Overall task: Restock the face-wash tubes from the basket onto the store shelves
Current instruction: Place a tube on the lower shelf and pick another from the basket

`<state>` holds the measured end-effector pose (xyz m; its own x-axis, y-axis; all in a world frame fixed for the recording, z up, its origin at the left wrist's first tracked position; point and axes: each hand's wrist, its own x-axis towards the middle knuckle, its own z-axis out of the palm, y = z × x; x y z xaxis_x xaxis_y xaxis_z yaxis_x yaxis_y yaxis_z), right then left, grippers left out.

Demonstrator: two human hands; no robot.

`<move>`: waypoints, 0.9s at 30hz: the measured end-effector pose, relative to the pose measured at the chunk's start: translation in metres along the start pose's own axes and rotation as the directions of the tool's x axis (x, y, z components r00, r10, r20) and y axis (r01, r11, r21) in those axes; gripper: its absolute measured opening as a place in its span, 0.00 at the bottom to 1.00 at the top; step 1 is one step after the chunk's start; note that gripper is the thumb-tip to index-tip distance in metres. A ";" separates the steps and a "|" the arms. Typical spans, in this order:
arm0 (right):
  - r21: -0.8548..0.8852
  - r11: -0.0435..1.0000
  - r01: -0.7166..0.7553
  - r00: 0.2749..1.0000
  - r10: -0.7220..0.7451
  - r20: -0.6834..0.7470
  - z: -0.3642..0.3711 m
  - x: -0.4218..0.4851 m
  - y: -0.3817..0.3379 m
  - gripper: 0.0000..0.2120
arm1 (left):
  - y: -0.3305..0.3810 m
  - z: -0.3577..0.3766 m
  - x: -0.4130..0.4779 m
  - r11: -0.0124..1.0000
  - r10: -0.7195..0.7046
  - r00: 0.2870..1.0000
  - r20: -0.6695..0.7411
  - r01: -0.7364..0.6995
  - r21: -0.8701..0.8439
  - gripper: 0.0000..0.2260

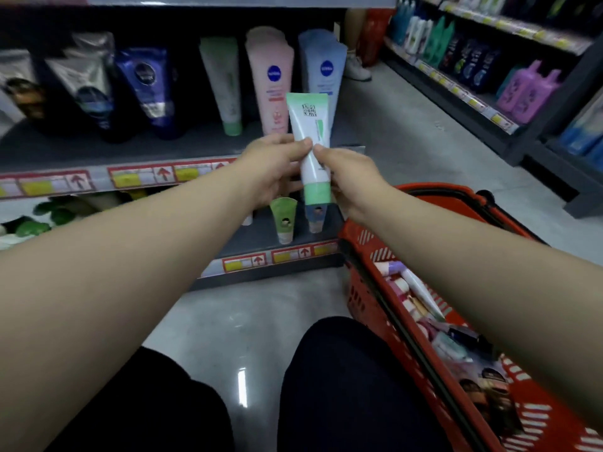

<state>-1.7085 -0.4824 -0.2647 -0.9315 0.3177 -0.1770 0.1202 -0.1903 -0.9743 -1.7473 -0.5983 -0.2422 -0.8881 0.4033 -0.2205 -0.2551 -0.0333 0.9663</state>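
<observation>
A white face-wash tube with a green cap and green top band (310, 132) stands upright, cap down, in the air in front of the shelf. My left hand (274, 168) and my right hand (349, 177) both grip its lower half, thumbs meeting at its middle. Behind it on the middle shelf (98, 151) stand a matching green-capped tube (225, 83), a pink tube (272, 79) and a pale blue tube (323, 63). The red basket (368, 252) sits on the floor to my right with several tubes (421, 298) lying in it.
Dark and silver tubes (143, 89) fill the shelf's left part. Two small tubes (284, 220) stand on the lower shelf. Bottles (528, 89) line the shelves across the aisle. Another person's shoe (357, 68) shows at the aisle's far end. My knees are below.
</observation>
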 end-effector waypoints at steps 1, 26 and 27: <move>-0.026 0.999 0.020 1.000 -0.019 0.017 0.010 0.003 -0.002 0.10 | 0.004 -0.011 0.000 0.999 0.039 0.999 -0.026 -0.039 -0.002 0.07; -0.579 0.756 0.306 0.927 -0.375 0.000 0.153 0.122 -0.001 0.13 | 0.020 -0.149 0.102 0.903 0.391 0.895 -0.215 -0.327 0.279 0.17; -0.588 0.748 0.308 0.925 -0.380 0.001 0.152 0.124 0.001 0.13 | 0.017 -0.150 0.104 0.899 0.397 0.892 -0.216 -0.331 0.286 0.17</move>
<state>-1.8760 -0.5841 -0.2665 -0.9076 0.3653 0.2070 0.0045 0.5013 -0.8652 -1.9017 -0.6937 -0.2686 -0.9761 0.1491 0.1579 0.1735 0.0978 0.9800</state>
